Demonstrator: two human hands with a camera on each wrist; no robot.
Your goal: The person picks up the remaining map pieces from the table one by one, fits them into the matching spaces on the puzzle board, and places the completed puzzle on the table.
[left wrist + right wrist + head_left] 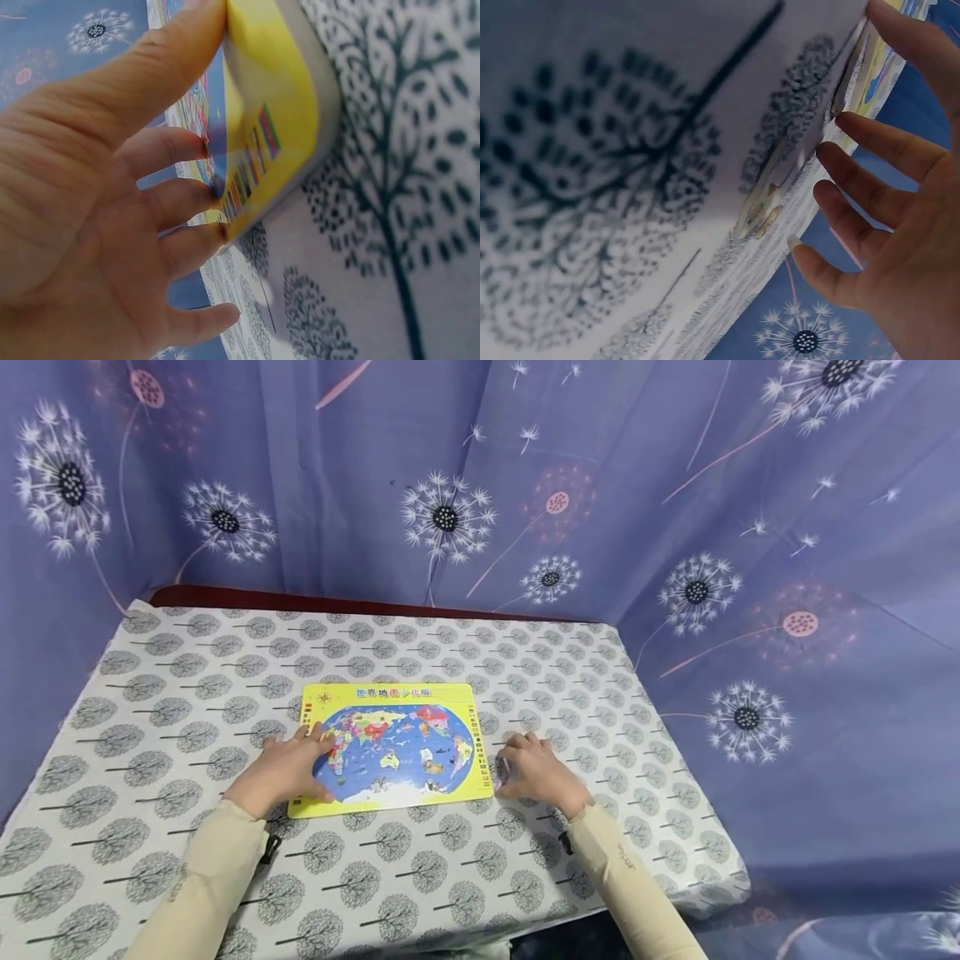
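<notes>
A yellow-bordered world map board [390, 752] lies flat on the patterned tablecloth. My left hand [288, 768] rests at its left end, fingers spread over the edge and thumb on the lower left corner. In the left wrist view, the left fingers [184, 199] look fairly straight against the board's yellow border [277, 97]. Just off the right edge, my right hand [540, 772] is lowered to the cloth with thumb and fingers apart. A small multicoloured piece [761, 210] appears near the right fingertips [847, 124]; its kind is unclear.
The table [420, 877] wears a white cloth printed with grey trees. A dark red edge [300, 602] runs along its back. Blue dandelion-print curtains [360, 485] hang behind it and to the right [825, 693].
</notes>
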